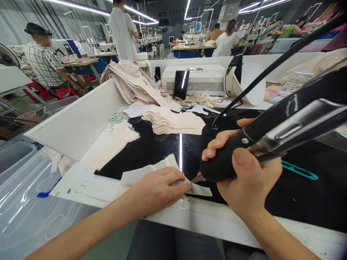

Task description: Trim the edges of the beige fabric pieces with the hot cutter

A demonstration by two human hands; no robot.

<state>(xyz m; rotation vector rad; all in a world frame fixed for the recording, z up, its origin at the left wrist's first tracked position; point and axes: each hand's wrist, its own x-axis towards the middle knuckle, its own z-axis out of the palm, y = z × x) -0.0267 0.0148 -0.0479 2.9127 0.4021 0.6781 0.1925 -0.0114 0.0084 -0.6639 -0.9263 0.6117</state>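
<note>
My left hand [159,187] lies flat on a pale fabric piece [143,174] at the front edge of the black glossy tabletop [162,146], its fingers stretched to the right. Wrapped round the black handle of a corded tool [219,164] is my right hand [248,177]; the tool has a metal lever along its side. Its small tip touches down near the fabric, just beside my left fingertips. Behind my hands sits a stack of cream fabric pieces [176,122]. Another pale piece [115,144] rests at the left.
A black phone [181,85] leans against a white vented box [207,80]. Long fabric strips [130,81] are heaped back left. A teal tool [299,170] lies right of my right hand. Several people are at work beyond the table.
</note>
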